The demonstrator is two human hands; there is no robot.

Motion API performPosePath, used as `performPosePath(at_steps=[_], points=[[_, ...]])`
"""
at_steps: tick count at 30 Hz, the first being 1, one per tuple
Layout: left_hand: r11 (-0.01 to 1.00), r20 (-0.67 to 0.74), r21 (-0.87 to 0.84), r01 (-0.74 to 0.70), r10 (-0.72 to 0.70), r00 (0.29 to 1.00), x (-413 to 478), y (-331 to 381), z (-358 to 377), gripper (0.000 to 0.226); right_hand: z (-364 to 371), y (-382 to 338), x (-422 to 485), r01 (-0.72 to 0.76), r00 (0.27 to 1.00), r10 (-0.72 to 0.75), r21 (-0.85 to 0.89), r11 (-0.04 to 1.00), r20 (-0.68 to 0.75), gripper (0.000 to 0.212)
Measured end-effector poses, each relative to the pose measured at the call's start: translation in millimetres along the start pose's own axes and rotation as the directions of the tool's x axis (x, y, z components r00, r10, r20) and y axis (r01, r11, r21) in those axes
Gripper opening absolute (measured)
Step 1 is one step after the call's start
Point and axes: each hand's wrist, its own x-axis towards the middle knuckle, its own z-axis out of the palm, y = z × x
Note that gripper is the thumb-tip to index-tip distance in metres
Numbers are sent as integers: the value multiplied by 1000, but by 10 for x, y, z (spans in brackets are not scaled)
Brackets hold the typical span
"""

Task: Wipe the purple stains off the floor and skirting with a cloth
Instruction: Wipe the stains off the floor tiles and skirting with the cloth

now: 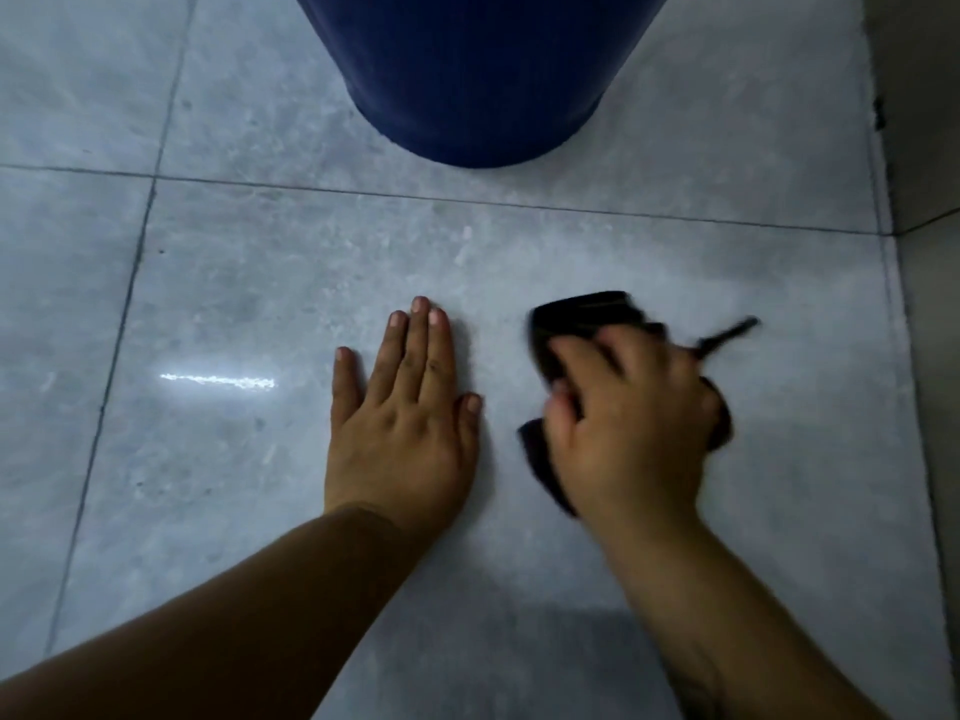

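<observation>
My right hand (631,418) presses a dark cloth (576,319) down on the grey tiled floor (260,283), fingers curled over it; hand and cloth are motion-blurred. A thin dark strand of the cloth sticks out to the right. My left hand (402,418) lies flat on the tile just left of the cloth, fingers spread, holding nothing. The skirting (914,148) runs along the right edge. No purple stain shows clearly on the floor; a small dark mark sits on the skirting edge at the upper right.
A large dark blue barrel (478,70) stands on the floor directly ahead, beyond both hands. Grout lines cross the tiles. A bright light reflection (218,380) lies left of my left hand.
</observation>
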Motion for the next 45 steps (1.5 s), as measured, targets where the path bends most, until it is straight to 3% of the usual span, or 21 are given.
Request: performPosePath(at_steps=[3, 5, 8, 11, 13, 14, 16, 18, 19, 20, 22, 25, 28, 31, 34, 37, 38, 40, 42, 43, 45], points=[[1000, -15, -10, -5, 4, 1000, 16, -6, 16, 64, 135, -413, 321, 282, 959, -283, 46, 958, 16, 37], [1000, -22, -8, -6, 6, 1000, 31, -25, 24, 63, 137, -277, 826, 253, 967, -254, 14, 967, 27, 36], [1000, -9, -18, -16, 16, 1000, 25, -21, 18, 63, 11, 570, 1006, -114, 993, 114, -61, 992, -8, 38], [1000, 7, -14, -20, 20, 1000, 20, -36, 5, 64, -197, 1001, 87, -544, 837, 540, -25, 839, -86, 40], [999, 5, -38, -26, 27, 1000, 11, -41, -23, 64, -201, 676, -759, -586, 810, 583, -40, 809, -63, 39], [997, -1, -69, -37, 37, 999, -15, -35, -42, 64, -170, 449, -1071, -475, 880, 474, -50, 878, -42, 39], [987, -27, -136, -88, 86, 996, -179, -60, -68, 63, -84, 99, -1273, -29, 998, 31, -35, 999, 59, 39], [979, -37, -155, -132, 128, 991, -525, -157, -80, 63, -87, 90, -941, 389, 907, -387, 21, 921, 165, 37], [979, -22, -155, -131, 130, 991, -749, -217, -65, 64, -120, 219, -714, 428, 889, -426, 25, 903, 170, 35], [983, -4, -154, -104, 104, 995, -995, -292, -45, 65, -147, 412, -517, 371, 919, -367, -4, 929, 143, 34], [990, 17, -140, -5, 7, 1000, -1458, -398, -1, 69, -177, 951, -377, 43, 999, -43, -49, 998, 17, 36], [995, 6, -70, 69, -68, 998, -1882, -430, 87, 68, -306, 1478, -1162, -440, 896, 433, -67, 896, -93, 41], [998, -21, -48, 47, -48, 999, -1895, -446, 151, 65, -258, 1113, -2280, -546, 837, 543, -65, 835, -64, 45], [998, -29, -56, 27, -29, 999, -1872, -433, 137, 65, -163, 285, -2706, -303, 953, 303, 34, 953, 5, 38], [998, -24, -40, 40, -41, 999, -1894, -430, 139, 64, 68, -414, -2025, 45, 999, -41, 120, 992, -36, 33], [997, -32, -45, 60, -61, 998, -1890, -426, 149, 62, 177, -770, -892, 468, 868, -483, 132, 874, 118, 32], [997, -34, -50, 55, -57, 998, -1884, -422, 154, 62, 175, -721, -548, 530, 826, -538, 97, 843, 166, 34], [998, -41, -50, 40, -42, 998, -1873, -410, 164, 62, 152, -391, -42, 353, 922, -354, 36, 935, 156, 36], [999, -18, -23, 46, -47, 999, -1895, -414, 161, 61, 90, 39, 1, -108, 993, 107, 17, 994, 47, 36], [999, -15, -16, 43, -43, 999, -1896, -419, 169, 60, 55, 177, -164, -308, 951, 309, 39, 951, -14, 35], [999, -10, -2, 44, -44, 999, -1883, -437, 171, 60, 54, 83, -679, -483, 869, 487, 65, 873, -85, 31]])
